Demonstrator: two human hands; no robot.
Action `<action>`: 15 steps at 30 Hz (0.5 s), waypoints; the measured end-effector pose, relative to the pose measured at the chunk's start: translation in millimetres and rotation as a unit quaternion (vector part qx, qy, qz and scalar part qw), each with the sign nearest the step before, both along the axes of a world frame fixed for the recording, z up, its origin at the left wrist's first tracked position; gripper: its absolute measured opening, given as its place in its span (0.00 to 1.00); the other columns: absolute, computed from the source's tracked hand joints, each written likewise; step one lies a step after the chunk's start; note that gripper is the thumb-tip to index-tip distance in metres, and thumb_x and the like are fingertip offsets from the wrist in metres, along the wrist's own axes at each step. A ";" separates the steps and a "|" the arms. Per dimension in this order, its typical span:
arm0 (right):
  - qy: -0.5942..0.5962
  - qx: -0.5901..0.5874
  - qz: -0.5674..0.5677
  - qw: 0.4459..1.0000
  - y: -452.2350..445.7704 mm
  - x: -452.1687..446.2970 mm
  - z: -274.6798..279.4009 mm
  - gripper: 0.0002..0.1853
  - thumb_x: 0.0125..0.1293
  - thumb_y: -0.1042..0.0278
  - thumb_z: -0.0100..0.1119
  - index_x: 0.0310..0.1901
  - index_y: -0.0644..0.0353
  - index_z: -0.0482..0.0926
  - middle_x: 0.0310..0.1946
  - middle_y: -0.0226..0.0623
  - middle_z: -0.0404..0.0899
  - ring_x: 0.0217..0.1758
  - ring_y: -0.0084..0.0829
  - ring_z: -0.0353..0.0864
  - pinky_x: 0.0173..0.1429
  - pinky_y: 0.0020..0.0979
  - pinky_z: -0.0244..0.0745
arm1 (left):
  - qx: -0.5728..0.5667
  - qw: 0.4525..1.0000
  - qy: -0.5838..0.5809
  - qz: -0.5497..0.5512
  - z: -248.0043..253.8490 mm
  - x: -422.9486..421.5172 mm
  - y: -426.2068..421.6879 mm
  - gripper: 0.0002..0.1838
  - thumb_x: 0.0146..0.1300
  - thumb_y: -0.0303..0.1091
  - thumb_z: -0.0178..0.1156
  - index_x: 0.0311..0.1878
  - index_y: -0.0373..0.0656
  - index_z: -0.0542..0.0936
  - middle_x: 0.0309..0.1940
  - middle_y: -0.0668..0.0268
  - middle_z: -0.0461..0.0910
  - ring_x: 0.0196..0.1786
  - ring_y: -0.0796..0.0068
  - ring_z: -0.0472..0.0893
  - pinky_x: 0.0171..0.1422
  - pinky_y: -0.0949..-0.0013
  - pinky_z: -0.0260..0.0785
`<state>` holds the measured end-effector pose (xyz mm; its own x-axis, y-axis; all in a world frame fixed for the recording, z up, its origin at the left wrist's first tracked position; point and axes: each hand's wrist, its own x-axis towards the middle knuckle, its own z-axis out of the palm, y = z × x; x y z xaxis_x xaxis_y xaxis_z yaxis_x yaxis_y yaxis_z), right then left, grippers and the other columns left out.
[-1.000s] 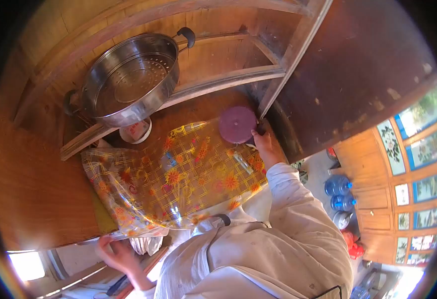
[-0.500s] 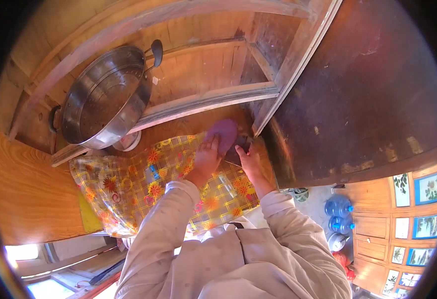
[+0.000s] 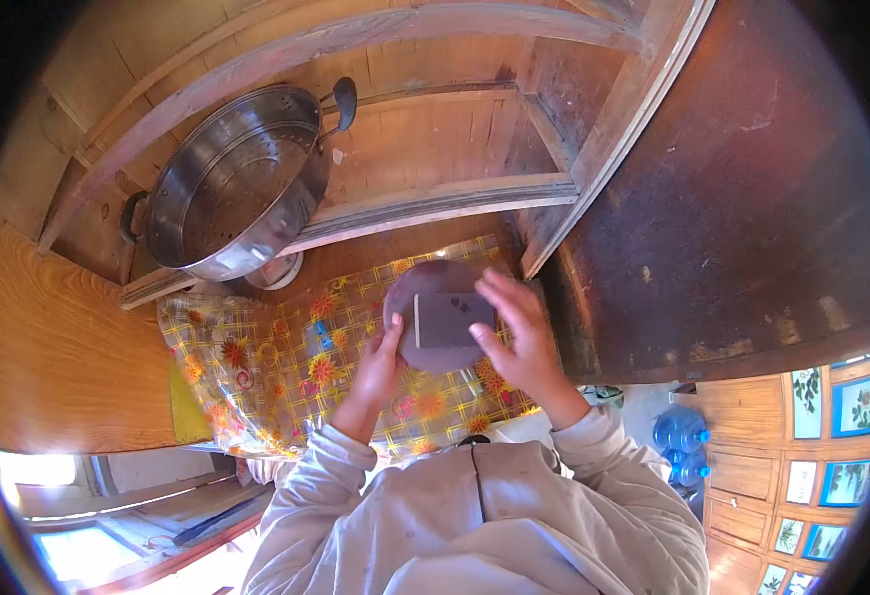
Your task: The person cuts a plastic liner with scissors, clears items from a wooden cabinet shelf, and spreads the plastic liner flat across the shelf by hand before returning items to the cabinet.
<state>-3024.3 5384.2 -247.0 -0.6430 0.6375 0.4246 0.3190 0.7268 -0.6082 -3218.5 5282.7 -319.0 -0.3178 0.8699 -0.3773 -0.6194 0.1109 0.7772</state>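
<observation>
My left hand [image 3: 379, 368] grips the left edge of a dull purple round disc [image 3: 440, 276], thumb on top. On the disc lies a dark, flat rectangular block [image 3: 440, 322] with a pale strip along its left side and two dark marks near its upper right. My right hand [image 3: 521, 342] is open at the block's right side, fingers and thumb spread; whether the thumb tip touches it I cannot tell. Both hands are above a flowered plastic tablecloth [image 3: 356, 327].
A large steel steamer pot [image 3: 242, 164] with perforated base leans in the wooden cupboard frame [image 3: 435, 206]. A dark wooden panel [image 3: 733, 198] rises at right. Blue water bottles [image 3: 678, 429] stand on the floor at lower right. A small blue object [image 3: 324, 335] is on the cloth.
The disc has come nearer my body, and its face with the block on it now shows. My left hand has shifted to its left edge; my right hand has opened beside the block.
</observation>
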 end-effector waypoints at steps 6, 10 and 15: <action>0.239 -0.626 0.027 0.742 -27.0 32.2 -24.4 0.39 0.60 0.60 0.61 0.68 0.59 0.50 0.62 0.41 0.63 0.64 0.34 0.64 0.61 0.34 0.66 | -0.029 0.996 -0.027 -0.079 37.9 25.0 -38.4 0.32 0.67 0.57 0.44 0.62 0.38 0.65 0.50 0.63 0.75 0.51 0.71 0.76 0.54 0.67 0.69; 0.289 -0.704 0.038 0.648 -53.1 42.9 -6.8 0.31 0.62 0.65 0.57 0.65 0.59 0.57 0.60 0.38 0.65 0.63 0.34 0.64 0.63 0.35 0.64 | -0.068 0.990 0.050 -0.117 10.1 35.3 -54.6 0.32 0.66 0.59 0.45 0.57 0.36 0.71 0.45 0.64 0.76 0.43 0.77 0.74 0.47 0.71 0.69; 0.280 -0.596 -0.020 0.752 -62.6 69.8 -76.4 0.28 0.62 0.66 0.55 0.63 0.61 0.60 0.58 0.37 0.67 0.62 0.34 0.65 0.61 0.35 0.65 | -0.075 0.981 0.071 -0.162 47.0 43.5 -57.2 0.36 0.65 0.59 0.46 0.59 0.32 0.67 0.50 0.60 0.75 0.50 0.72 0.74 0.55 0.68 0.68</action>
<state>-2954.6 5321.6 -323.4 -0.5464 0.7937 -0.2674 -0.2226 -0.4455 -0.8672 -3175.0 5225.5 -271.9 -0.0917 0.8716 -0.4816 -0.4187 0.4051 0.8128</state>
